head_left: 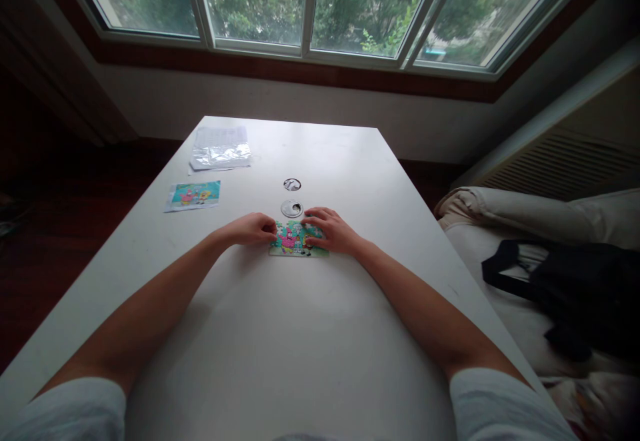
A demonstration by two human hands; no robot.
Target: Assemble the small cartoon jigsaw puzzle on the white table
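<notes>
A small rectangular cartoon picture card (290, 240), with pink and yellow figures on a teal ground, lies flat on the white table. My left hand (253, 228) is at its left edge, fingers curled and pressed together; what they pinch, if anything, is too small to make out. Over the card's right side rests my right hand (333, 229), its fingers apart and covering part of the figures. Just beyond the card lies a round silvery disc (289, 209), close to my right fingertips. Farther off is a second, dark-rimmed disc (292, 184).
On the left of the white table (290, 341) lies a printed sheet (197, 195) with similar cartoon figures. Behind it is a stack of papers with shiny clear plastic (221, 148). A couch with a dark bag (585, 288) stands at the right, below a window (305, 8).
</notes>
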